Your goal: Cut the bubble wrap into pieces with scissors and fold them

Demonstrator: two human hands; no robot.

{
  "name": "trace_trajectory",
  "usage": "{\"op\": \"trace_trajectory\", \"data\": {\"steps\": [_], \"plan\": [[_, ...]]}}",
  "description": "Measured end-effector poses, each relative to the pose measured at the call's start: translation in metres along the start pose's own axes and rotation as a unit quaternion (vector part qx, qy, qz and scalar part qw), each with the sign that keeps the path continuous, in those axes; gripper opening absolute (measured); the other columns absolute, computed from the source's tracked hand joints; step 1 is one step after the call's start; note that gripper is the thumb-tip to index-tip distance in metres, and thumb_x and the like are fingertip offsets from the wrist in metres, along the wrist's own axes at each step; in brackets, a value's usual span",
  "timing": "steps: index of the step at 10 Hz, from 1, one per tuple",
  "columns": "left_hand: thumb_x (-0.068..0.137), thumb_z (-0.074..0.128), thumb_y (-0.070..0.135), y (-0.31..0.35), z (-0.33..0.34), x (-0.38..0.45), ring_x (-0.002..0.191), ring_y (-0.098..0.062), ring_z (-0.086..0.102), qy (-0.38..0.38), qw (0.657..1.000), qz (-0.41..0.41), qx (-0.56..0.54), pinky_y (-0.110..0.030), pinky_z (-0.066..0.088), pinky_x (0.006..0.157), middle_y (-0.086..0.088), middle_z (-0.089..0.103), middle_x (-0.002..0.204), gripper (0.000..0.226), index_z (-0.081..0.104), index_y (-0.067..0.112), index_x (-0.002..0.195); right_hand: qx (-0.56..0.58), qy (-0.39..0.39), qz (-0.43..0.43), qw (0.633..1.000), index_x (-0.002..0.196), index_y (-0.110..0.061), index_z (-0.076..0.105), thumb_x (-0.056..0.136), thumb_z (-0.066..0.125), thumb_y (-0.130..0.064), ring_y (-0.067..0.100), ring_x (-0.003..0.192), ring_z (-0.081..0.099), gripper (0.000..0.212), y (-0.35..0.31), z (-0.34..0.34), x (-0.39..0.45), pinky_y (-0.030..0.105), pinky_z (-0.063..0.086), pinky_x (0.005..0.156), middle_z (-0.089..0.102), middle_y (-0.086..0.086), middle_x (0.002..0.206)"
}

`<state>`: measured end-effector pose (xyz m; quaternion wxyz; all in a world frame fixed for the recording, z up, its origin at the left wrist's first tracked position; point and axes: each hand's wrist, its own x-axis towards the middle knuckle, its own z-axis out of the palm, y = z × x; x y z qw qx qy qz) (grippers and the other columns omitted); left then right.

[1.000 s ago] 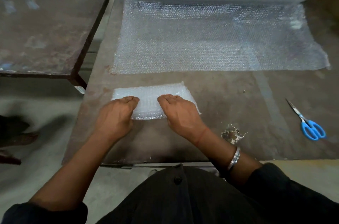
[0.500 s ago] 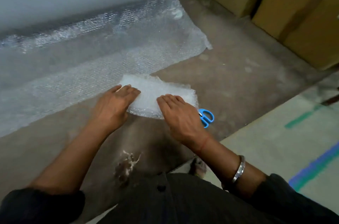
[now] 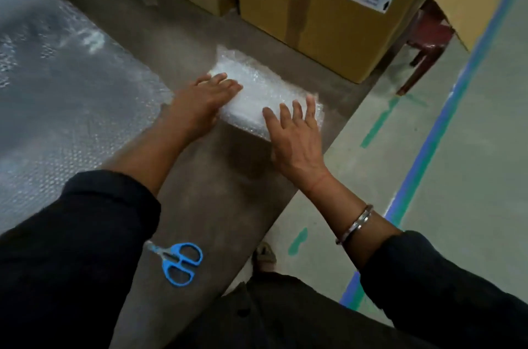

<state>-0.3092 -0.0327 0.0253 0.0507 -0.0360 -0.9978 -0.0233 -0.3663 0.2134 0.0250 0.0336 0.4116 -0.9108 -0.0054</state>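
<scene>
- Folded bubble wrap piece (image 3: 265, 91): white, thick rectangular pad of several layers, dimpled surface, lies flat on the worktop (image 3: 223, 177) near its far right corner.
- Left hand (image 3: 200, 102): grip spread, fingers straight and together, palm down on the pad's left end. Pressing flat, not pinching.
- Right hand (image 3: 297, 137): grip spread, fingers fanned apart and straight, fingertips lying on the pad's near right edge, palm over the worktop edge.
- Pad spans between the two hands; its middle shows bare between them, far edge slightly ragged and lifted.
- Worktop: dull grey-brown, worn and scuffed, matte.
- Unrolled bubble wrap sheet (image 3: 57, 120): clear, single layer, regular bubble grid, lies flat on the worktop left of the left hand, its corner just beside the left wrist. Top-left of view is blurred; cannot tell the roll's outline there.
- Scissors (image 3: 178, 261): blue plastic loop handles, short metal blades, lie on the worktop well behind both hands, beside the left sleeve (image 3: 71, 248); blades partly hidden by it.
- Sleeves dark fabric; metal bangle (image 3: 355, 224) on the right wrist, thin red thread closer to the hand.
- Cardboard boxes (image 3: 328, 5): brown, taped, one with a white label, stand beyond the pad at the worktop's far end.
- Floor (image 3: 457, 205) right of the right hand: pale green-grey with blue and green tape lines.
</scene>
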Motion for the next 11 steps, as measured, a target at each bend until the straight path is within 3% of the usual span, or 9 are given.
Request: {"op": "trace_trajectory", "data": {"steps": [2,3,4,5,6,7,8,9,11], "plan": [[0.074,0.079,-0.004,-0.006,0.027,0.094,0.152,-0.035,0.045,-0.026,0.999,0.038,0.026,-0.056,0.04,0.117,-0.012,0.053,0.16,0.091,0.048,0.011,0.158,-0.002,-0.013,0.071,0.997,0.162,-0.015,0.033,0.097,0.059,-0.011,0.055,0.156,0.027,0.069,0.039,0.031,0.04,0.065,0.002,0.131,0.042,0.031,0.163],[0.081,0.079,0.004,-0.01,0.048,0.104,0.157,-0.033,0.037,-0.087,0.995,0.029,0.027,-0.051,0.033,0.122,-0.012,0.044,0.166,0.092,0.038,0.013,0.163,0.021,-0.035,0.063,0.997,0.161,-0.012,0.036,0.092,0.058,-0.017,0.053,0.156,0.028,0.073,0.043,0.05,0.043,0.064,0.002,0.131,0.042,0.032,0.161],[0.079,0.075,0.012,-0.015,0.058,0.099,0.165,-0.026,0.013,-0.159,0.987,0.007,0.016,-0.045,0.019,0.13,-0.008,0.018,0.178,0.11,0.014,0.017,0.171,0.045,-0.031,0.05,0.997,0.164,-0.01,0.035,0.089,0.057,-0.041,0.048,0.159,0.026,0.084,0.044,0.066,0.038,0.061,0.005,0.132,0.037,0.029,0.166],[0.074,0.066,0.036,-0.017,0.057,0.089,0.166,-0.024,-0.008,-0.173,0.984,0.007,0.034,-0.046,0.003,0.134,-0.007,-0.004,0.18,0.121,-0.004,0.018,0.172,0.054,0.004,0.034,0.998,0.17,-0.01,0.021,0.097,0.036,-0.072,0.04,0.165,0.012,0.098,0.044,0.073,0.032,0.06,0.004,0.131,0.02,0.024,0.176],[0.091,0.043,0.066,-0.01,0.061,0.074,0.166,-0.025,-0.008,-0.116,0.992,0.052,0.02,-0.05,0.001,0.134,-0.008,-0.003,0.181,0.106,-0.003,0.017,0.172,0.074,0.017,0.039,0.996,0.172,-0.01,0.005,0.1,0.021,-0.081,0.034,0.167,-0.004,0.102,0.044,0.079,0.034,0.057,0.0,0.133,0.001,0.018,0.179],[0.098,0.015,0.084,0.0,0.071,0.067,0.166,-0.026,-0.009,-0.107,0.993,0.043,0.019,-0.053,0.004,0.134,-0.008,-0.003,0.18,0.1,-0.004,0.019,0.172,0.082,-0.017,0.047,0.995,0.172,-0.008,0.002,0.104,0.014,-0.077,0.032,0.167,-0.007,0.097,0.045,0.09,0.037,0.055,0.002,0.133,-0.001,0.016,0.18],[0.099,0.006,0.083,0.008,0.069,0.061,0.166,-0.028,-0.007,-0.075,0.997,-0.005,0.019,-0.053,0.005,0.134,-0.01,-0.002,0.18,0.101,-0.002,0.013,0.172,0.062,-0.019,0.04,0.997,0.171,-0.006,0.007,0.106,0.012,-0.075,0.032,0.167,-0.002,0.096,0.047,0.089,0.039,0.055,0.001,0.133,0.005,0.017,0.18],[0.1,0.01,0.082,0.014,0.062,0.034,0.166,-0.031,-0.005,-0.037,0.996,-0.085,0.003,-0.051,0.002,0.134,-0.012,-0.002,0.18,0.104,0.001,0.007,0.171,0.052,0.008,0.015,0.998,0.171,-0.004,0.013,0.108,0.016,-0.072,0.03,0.167,0.002,0.093,0.038,0.074,0.041,0.053,0.002,0.133,0.011,0.016,0.179],[0.103,0.022,0.075,0.017,0.019,-0.106,0.166,-0.03,-0.005,0.064,0.957,-0.28,0.04,-0.053,0.007,0.134,-0.013,-0.001,0.18,0.099,0.002,0.004,0.171,0.11,0.042,-0.159,0.98,0.17,-0.003,0.014,0.109,0.025,-0.065,0.029,0.167,0.0,0.087,-0.057,0.033,0.035,0.049,0.002,0.135,0.007,0.015,0.179]]}}
